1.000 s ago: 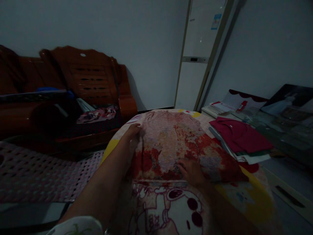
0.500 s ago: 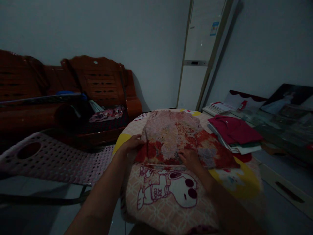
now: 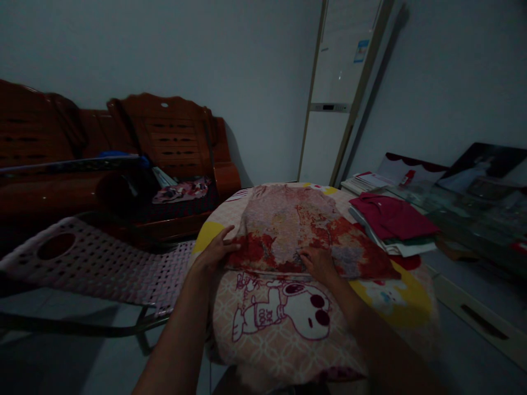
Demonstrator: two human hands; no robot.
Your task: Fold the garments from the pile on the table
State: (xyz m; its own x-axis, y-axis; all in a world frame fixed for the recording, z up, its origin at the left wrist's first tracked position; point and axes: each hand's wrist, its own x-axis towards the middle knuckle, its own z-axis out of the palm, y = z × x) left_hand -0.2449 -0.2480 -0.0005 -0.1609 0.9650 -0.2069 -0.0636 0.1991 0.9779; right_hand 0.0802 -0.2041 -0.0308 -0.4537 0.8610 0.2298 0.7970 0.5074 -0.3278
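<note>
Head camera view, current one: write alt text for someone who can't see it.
A red-and-pink patterned garment lies spread on a cartoon-print cloth, a person's left hand at its left edge and right hand on its near part. A folded stack topped with magenta fabric sits right; a wooden sofa stands behind, left.

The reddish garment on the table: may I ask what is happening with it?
A person is handling the garment, which lies spread over the patterned tablecloth. The left hand touches its left edge; the right hand rests on it, close to the near edge. Folded clothes lie stacked to its right.
</note>
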